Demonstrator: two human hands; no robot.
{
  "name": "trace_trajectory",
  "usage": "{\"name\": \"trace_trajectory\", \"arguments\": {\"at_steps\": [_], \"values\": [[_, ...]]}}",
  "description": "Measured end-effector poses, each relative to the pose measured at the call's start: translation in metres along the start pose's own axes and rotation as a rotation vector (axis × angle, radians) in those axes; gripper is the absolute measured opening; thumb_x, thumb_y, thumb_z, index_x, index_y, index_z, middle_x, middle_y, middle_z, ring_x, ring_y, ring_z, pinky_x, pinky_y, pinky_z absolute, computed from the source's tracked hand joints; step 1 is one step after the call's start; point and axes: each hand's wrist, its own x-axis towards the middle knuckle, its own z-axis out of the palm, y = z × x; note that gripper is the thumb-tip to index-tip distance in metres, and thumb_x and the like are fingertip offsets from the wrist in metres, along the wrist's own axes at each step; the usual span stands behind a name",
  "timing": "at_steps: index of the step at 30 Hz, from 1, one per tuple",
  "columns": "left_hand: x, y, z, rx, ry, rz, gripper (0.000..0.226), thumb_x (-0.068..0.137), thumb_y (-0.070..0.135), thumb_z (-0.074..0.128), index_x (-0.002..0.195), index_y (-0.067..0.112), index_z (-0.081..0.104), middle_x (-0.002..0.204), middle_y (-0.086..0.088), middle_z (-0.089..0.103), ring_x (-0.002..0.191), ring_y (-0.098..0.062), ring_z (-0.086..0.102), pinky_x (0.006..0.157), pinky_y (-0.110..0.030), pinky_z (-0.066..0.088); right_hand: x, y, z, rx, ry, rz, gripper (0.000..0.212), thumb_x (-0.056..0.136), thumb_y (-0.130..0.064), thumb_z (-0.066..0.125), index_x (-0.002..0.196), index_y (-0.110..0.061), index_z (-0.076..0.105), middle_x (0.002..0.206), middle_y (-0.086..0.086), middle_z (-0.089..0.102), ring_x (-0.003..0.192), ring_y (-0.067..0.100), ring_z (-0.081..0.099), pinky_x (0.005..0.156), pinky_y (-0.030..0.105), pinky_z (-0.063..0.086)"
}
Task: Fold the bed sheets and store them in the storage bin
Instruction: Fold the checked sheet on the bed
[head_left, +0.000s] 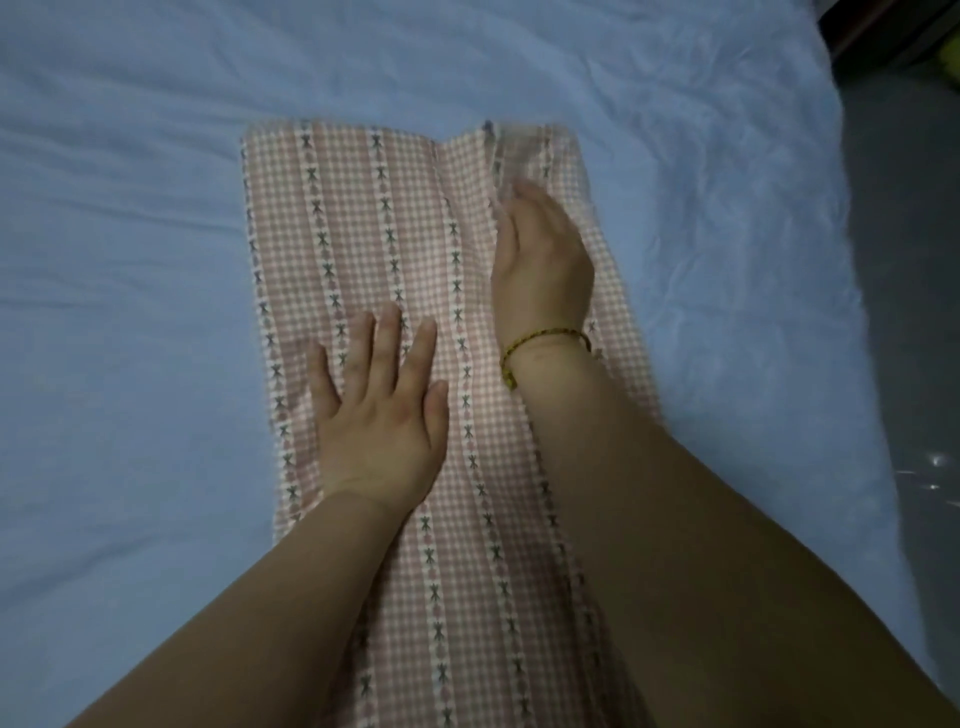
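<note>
The folded pink gingham sheet (363, 234), a long strip on the wrinkled blue bed cover (130, 260), runs out of view under both forearms. The left hand (382, 415) presses it flat, fingers spread. Farther on, the right hand (540, 260) is blurred at the fingertips, so I cannot tell its grip.
</note>
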Motion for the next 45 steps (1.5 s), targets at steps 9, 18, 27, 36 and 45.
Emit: {"name": "trace_trajectory", "arguments": {"at_steps": [9, 18, 27, 36, 45], "values": [[-0.003, 0.005, -0.006, 0.042, -0.131, -0.035, 0.068, 0.085, 0.044, 0.0, 0.147, 0.023, 0.018, 0.156, -0.007, 0.012, 0.143, -0.018, 0.0, 0.099, -0.03, -0.033, -0.015, -0.001, -0.02, -0.328, -0.582, -0.089, 0.056, 0.1, -0.03, 0.022, 0.149, -0.016, -0.002, 0.157, 0.004, -0.008, 0.144, 0.018, -0.011, 0.112, 0.037, -0.017], [-0.032, 0.012, -0.041, 0.067, -0.323, -0.02, 0.055, 0.1, 0.038, 0.017, 0.149, 0.022, 0.001, 0.157, -0.004, -0.007, 0.144, -0.02, -0.011, 0.113, -0.043, -0.013, -0.182, 0.031, -0.166, -0.362, -0.904, 0.081, 0.079, 0.079, -0.073, 0.007, 0.141, -0.033, -0.02, 0.146, -0.009, -0.031, 0.142, 0.016, -0.018, 0.114, 0.051, 0.002], [-0.185, 0.007, -0.097, -0.116, -0.461, -0.134, 0.064, 0.096, 0.044, 0.036, 0.149, 0.023, 0.008, 0.157, -0.008, -0.003, 0.144, -0.023, -0.007, 0.115, -0.039, -0.002, -0.336, 0.028, -0.243, -0.437, -0.771, 0.283, 0.068, 0.092, -0.059, 0.003, 0.121, -0.015, 0.046, 0.116, 0.018, 0.064, 0.09, 0.037, 0.067, 0.059, 0.042, 0.056], [-0.289, 0.02, -0.115, -0.925, -0.342, -0.745, 0.048, 0.086, 0.016, 0.063, 0.129, 0.004, 0.046, 0.127, -0.014, 0.056, 0.111, -0.027, 0.055, 0.094, -0.032, 0.041, -0.343, 0.034, -0.268, 0.179, -0.379, 0.423, 0.027, 0.086, -0.009, 0.051, 0.073, 0.002, 0.071, 0.091, 0.022, 0.069, 0.09, 0.035, 0.06, 0.092, 0.039, 0.044], [-0.306, 0.019, -0.116, -1.028, -0.396, -0.944, 0.051, 0.082, 0.017, 0.069, 0.123, -0.005, 0.048, 0.119, -0.016, 0.058, 0.093, -0.027, 0.057, 0.053, -0.021, 0.05, -0.306, 0.029, -0.271, 0.276, -0.714, 0.9, 0.072, 0.083, -0.017, 0.067, 0.139, -0.001, 0.026, 0.14, 0.013, 0.042, 0.125, 0.026, 0.044, 0.101, 0.027, 0.034]]}}
